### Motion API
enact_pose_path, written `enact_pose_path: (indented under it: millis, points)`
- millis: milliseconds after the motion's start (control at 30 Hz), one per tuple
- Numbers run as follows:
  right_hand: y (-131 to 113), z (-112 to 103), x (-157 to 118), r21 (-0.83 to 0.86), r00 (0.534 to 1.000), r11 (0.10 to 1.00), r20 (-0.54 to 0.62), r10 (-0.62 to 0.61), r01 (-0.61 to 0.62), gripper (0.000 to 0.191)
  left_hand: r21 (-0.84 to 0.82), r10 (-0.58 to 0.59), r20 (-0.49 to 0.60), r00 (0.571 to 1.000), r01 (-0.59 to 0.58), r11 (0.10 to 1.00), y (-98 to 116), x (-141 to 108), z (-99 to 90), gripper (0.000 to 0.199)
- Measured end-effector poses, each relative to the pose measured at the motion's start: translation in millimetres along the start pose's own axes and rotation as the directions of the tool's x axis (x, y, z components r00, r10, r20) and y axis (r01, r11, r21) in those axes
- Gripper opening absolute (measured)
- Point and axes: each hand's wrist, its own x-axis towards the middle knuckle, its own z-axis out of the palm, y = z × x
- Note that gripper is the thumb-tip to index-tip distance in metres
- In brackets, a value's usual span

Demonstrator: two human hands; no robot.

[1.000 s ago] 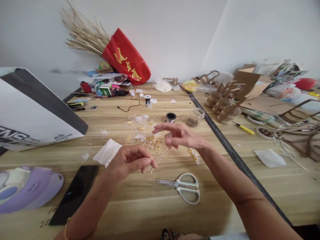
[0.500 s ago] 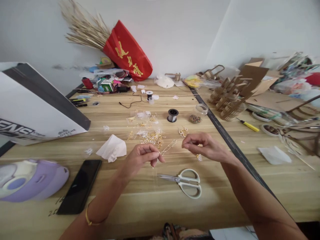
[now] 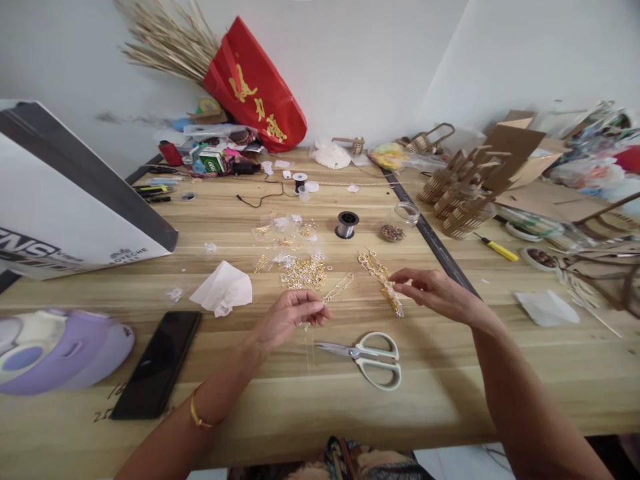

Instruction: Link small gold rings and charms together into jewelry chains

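Note:
My left hand (image 3: 295, 315) is closed in a pinch on a beaded chain (image 3: 340, 288) with a small ring at its far end. A fine clear thread hangs below these fingers. My right hand (image 3: 433, 293) is beside a bundle of gold and white beaded chains (image 3: 381, 283), its outstretched fingers at the bundle's right edge; whether they touch it is hard to tell. Scissors with pale handles (image 3: 381, 360) lie in front of both hands, blades pointing left. A heap of small gold and silver findings (image 3: 303, 272) lies just beyond my left hand.
Behind the heap stand a wire spool (image 3: 347, 225) and a jar of beads (image 3: 393, 232). At left are a crumpled tissue (image 3: 223, 288), a black phone (image 3: 156, 365), a purple device (image 3: 75, 350) and a large white box (image 3: 75, 200). Small woven baskets (image 3: 463, 200) stand at right.
My right hand has moved slightly right, uncovering the bundle of chains, and its fingers have straightened. My left hand keeps its pinch on the beaded chain. The view has shifted slightly.

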Motion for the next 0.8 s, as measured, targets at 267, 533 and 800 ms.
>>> enact_pose_path:
  millis: [267, 533, 800]
  points:
    - [-55, 21, 19, -0.038, 0.970, 0.981, -0.147, -0.194, 0.190, 0.026, 0.208, 0.058, 0.004, 0.998, -0.058, 0.976, -10, 2, 4.6, 0.019]
    - [-84, 71, 48, 0.293, 0.917, 0.902, 0.148, -0.370, 0.317, 0.027, 0.185, 0.084, -0.077, 0.994, -0.069, 0.980, -13, 2, 0.5, 0.021]
    - [-73, 83, 56, 0.326, 0.938, 0.898, 0.079, -0.337, 0.295, 0.013, 0.194, 0.103, -0.117, 0.988, -0.079, 0.978, -14, 2, -8.6, 0.023]
